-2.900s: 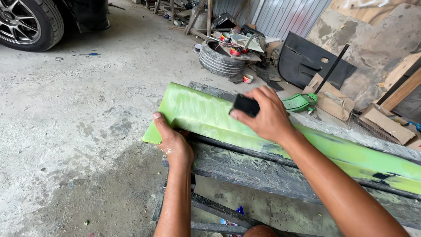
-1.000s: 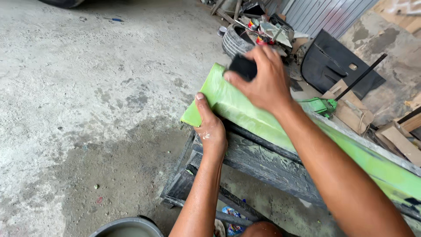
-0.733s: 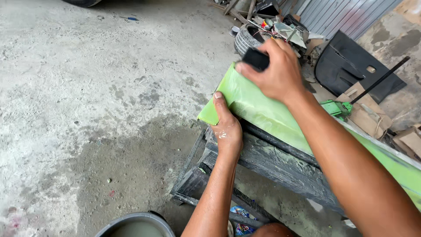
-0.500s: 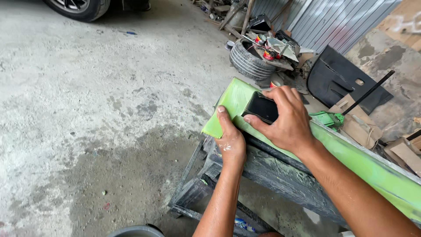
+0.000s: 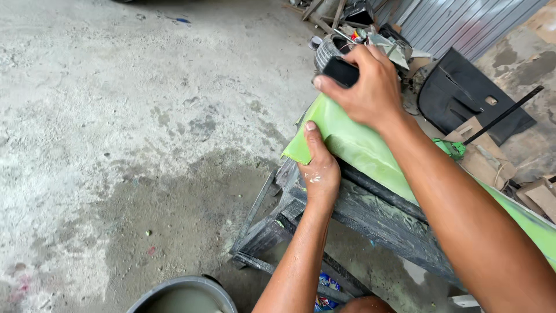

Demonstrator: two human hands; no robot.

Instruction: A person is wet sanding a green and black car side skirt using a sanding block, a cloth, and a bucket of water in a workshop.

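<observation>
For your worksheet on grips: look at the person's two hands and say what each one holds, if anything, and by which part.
The right hand grips a small black block across its back. The left hand steadies the green panel by its near end edge.

This is a rough auto body workshop, open and untidy. The stained concrete floor (image 5: 116,116) is blotched with damp patches and dust. A green-coated body panel (image 5: 359,145) lies across a paint-smeared black stand (image 5: 324,220). Beyond it sit a tyre (image 5: 329,51) heaped with scrap, a black plastic car trim panel (image 5: 463,93), cardboard and a corrugated metal wall (image 5: 457,23).
</observation>
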